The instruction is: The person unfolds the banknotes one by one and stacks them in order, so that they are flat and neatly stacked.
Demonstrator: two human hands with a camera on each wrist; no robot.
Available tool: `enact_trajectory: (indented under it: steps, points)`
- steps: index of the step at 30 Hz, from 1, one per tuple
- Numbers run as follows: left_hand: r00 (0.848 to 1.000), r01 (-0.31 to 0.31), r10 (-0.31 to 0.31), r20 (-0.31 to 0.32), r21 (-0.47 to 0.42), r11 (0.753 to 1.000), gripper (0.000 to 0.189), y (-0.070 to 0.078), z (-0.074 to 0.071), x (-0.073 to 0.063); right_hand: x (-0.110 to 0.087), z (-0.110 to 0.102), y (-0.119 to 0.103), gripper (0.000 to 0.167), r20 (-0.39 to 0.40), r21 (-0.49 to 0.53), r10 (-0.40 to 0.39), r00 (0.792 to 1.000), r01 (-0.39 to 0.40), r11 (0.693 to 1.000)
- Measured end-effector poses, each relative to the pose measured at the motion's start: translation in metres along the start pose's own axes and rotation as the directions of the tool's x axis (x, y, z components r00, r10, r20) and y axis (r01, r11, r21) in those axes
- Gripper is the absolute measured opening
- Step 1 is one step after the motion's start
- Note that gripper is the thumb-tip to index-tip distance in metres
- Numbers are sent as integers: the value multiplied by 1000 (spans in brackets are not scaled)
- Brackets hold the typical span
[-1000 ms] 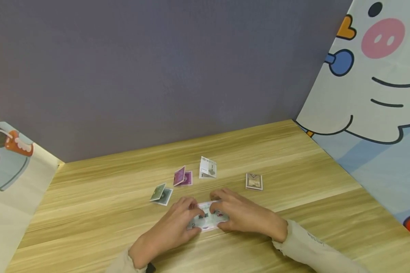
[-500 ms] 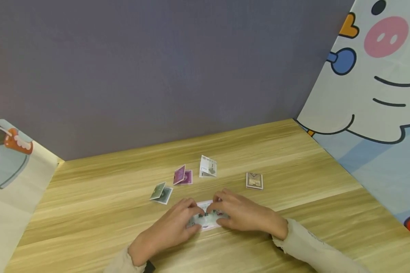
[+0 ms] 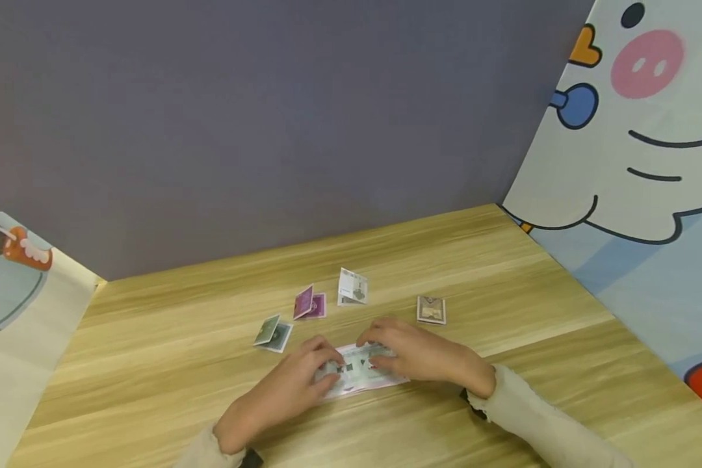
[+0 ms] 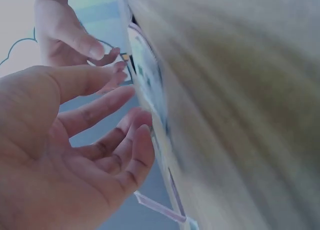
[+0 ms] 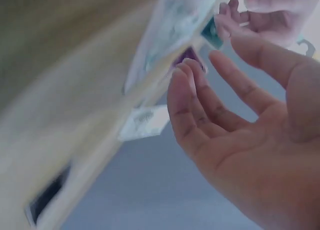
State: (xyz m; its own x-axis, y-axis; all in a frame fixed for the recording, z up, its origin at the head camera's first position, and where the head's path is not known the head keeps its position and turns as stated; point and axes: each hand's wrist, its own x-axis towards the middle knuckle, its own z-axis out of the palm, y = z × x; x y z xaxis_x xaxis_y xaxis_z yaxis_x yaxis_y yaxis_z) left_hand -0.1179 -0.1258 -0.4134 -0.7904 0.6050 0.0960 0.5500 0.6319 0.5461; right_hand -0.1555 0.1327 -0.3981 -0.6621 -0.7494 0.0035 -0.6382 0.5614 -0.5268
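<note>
A pale green and pink banknote [image 3: 355, 377] lies spread on the wooden table, its long side running left to right. My left hand [image 3: 295, 380] is over its left end, fingers loosely bent and fingertips at the paper. Over the right end is my right hand [image 3: 412, 351], its fingers slightly bent above the print. In the left wrist view the thumb and fingers of the left hand [image 4: 75, 140] stand apart with nothing between them. The right wrist view likewise shows the right hand [image 5: 235, 125] holding nothing, close beside the banknote [image 5: 170, 35].
Behind the hands stand a half-folded green note [image 3: 267, 330], a half-folded purple note [image 3: 303, 302] and a half-folded whitish note [image 3: 352, 286]. A brown note [image 3: 431, 311], folded flatter, lies to their right. A grey wall [image 3: 269, 143] rises at the table's back edge.
My hands have drawn slightly apart, the right one shifting outward and a little away from me. More of the banknote shows between and beneath them. The folded notes keep their places.
</note>
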Motion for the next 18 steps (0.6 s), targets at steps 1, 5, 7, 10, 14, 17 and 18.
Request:
enact_trajectory:
  steps: [1,5,7,10,14,17,18]
  points:
    - [1000,5,-5,-15,-9,1000,19,-1,-1,0,1,-2,0,30,-19,1,5,1000,-5,1000]
    - [996,20,-23,-88,-30,999,19,-3,-3,0,2,-12,1,26,-98,0,34,995,-34,999]
    - [991,20,-23,-131,-25,999,19,-3,-4,3,3,-17,2,25,-140,-7,43,989,-44,999]
    - [981,5,-1,-195,18,1000,22,-3,-5,11,8,-23,5,24,-196,-23,57,979,-63,998]
    - [972,-3,18,-234,66,998,29,-6,-8,25,21,-29,15,22,-264,-31,56,963,-66,997]
    - [971,-15,36,-237,88,996,33,-9,-10,35,33,-32,26,19,-312,-31,39,949,-51,998]
    - [971,-22,44,-236,96,995,34,-10,-10,38,37,-34,29,18,-320,-25,41,946,-51,998]
